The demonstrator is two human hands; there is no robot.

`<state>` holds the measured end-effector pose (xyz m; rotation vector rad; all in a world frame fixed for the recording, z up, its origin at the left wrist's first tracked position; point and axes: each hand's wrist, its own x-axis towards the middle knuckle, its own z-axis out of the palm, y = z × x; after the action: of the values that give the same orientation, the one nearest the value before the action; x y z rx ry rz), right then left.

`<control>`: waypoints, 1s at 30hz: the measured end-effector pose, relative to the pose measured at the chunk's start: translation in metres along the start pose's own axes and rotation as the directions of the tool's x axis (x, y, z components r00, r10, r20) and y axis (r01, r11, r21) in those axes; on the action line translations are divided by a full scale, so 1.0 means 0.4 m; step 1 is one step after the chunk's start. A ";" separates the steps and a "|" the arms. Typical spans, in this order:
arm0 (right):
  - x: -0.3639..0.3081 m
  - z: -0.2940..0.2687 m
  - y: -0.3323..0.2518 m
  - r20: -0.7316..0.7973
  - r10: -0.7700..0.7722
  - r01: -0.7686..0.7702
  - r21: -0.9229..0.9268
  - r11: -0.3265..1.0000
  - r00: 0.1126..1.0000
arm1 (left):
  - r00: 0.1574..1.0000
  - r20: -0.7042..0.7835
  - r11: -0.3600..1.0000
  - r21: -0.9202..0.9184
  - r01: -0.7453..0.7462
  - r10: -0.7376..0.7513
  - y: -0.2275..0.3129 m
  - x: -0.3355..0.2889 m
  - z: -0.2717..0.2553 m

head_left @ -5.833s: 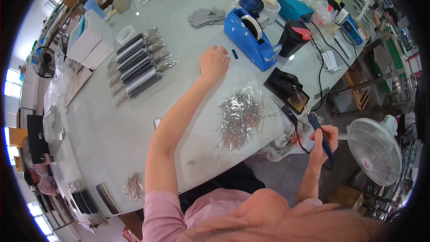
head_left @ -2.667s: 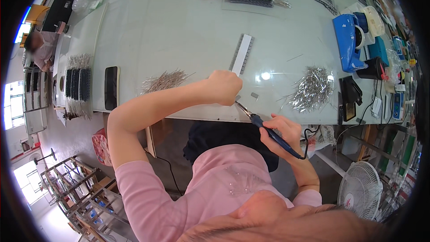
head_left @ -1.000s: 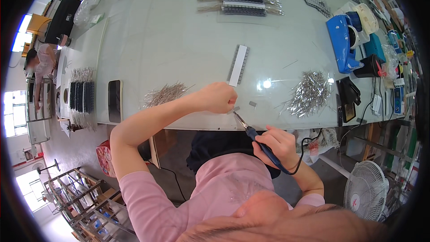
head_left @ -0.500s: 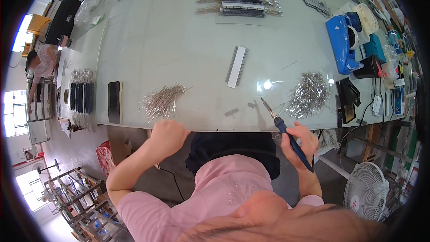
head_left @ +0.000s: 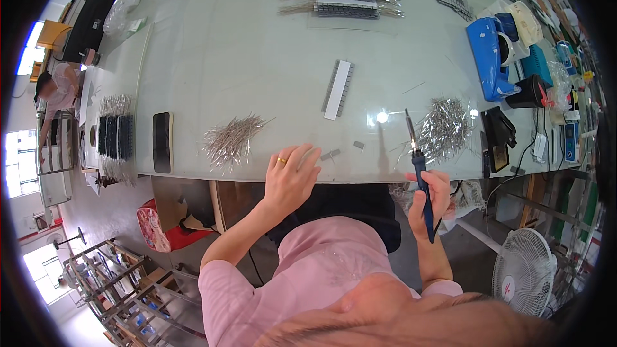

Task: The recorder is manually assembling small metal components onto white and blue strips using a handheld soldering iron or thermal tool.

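My right hand grips a soldering iron by its dark blue handle, the bare metal tip pointing up and away over the table. At the table's near edge my left hand has its fingers stretched out, and nothing shows in it. Just beyond those fingertips lie two small grey pieces. A pile of thin silvery wire leads sits left of that hand. Another silvery pile lies beside the iron's tip. Farther off, a white strip with grey toothed edges rests on the table.
Stacked dark strips with silvery leads lie at the far side, a smaller bundle at left beside a phone. On the right stand a blue tape dispenser, a black cup, and a black stand. Below right is a fan.
My left hand has moved right from beside the left pile, its fingers opening out. My right hand has swung the soldering iron more upright, its tip shifting right and farther from me.
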<state>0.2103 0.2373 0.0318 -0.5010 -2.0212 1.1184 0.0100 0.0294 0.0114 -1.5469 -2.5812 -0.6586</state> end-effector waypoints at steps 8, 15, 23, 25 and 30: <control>0.008 0.056 -0.013 0.142 -0.078 0.105 -0.189 0.976 0.987 | 0.983 0.039 0.983 -0.013 -0.181 0.181 -0.015 -0.028 0.033; 0.035 0.129 -0.011 0.178 -0.095 0.109 -0.068 0.992 0.979 | 0.978 0.077 0.980 -0.066 -0.189 0.194 -0.003 -0.009 0.042; 0.012 0.235 0.052 0.204 -0.187 0.199 -0.043 0.979 0.961 | 0.969 0.123 0.976 -0.033 -0.214 0.216 0.017 -0.006 0.057; 0.009 0.229 0.059 0.217 -0.165 0.181 -0.059 0.982 0.962 | 0.969 0.115 0.976 -0.031 -0.216 0.218 0.020 -0.006 0.061; 0.034 0.217 0.074 0.188 -0.205 0.235 -0.152 0.960 0.960 | 0.965 0.115 0.972 -0.029 -0.235 0.237 0.008 -0.008 0.051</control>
<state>0.1339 0.2147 -0.0158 -0.2619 -2.2736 0.8790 0.0176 0.0358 -0.0067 -1.9131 -2.4173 -0.5794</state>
